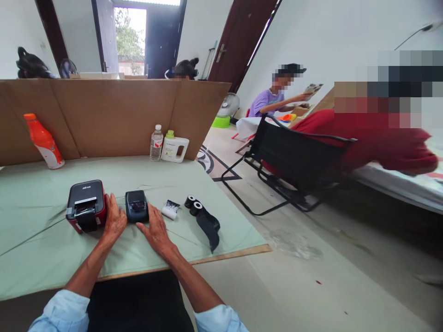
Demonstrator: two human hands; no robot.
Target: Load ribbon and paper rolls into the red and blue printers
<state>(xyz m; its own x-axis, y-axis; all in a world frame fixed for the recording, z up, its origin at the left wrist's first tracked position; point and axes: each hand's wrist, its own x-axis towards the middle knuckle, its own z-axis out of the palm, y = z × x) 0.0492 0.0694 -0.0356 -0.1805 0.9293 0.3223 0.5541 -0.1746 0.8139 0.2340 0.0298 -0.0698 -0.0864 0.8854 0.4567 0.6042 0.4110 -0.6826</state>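
A red and black label printer (86,205) stands on the left of the table. Against its right side lies my left hand (115,216), its fingers stretched out. Close by on the right sits a smaller dark, box-shaped device (136,206) with a glossy window on top. My right hand (157,228) rests along that device's right side, fingers extended and not wrapped around it. Beyond my right hand are a small white roll with a black printed end (170,209) and a black curved handle with two white-ringed rollers (205,219).
A cardboard screen (121,120) borders the table's far side. Before it stand an orange bottle (43,140), a clear water bottle (157,143) and a white jug (175,147). Right of the table is a black folding chair (297,157) with a person in red; others sit farther back.
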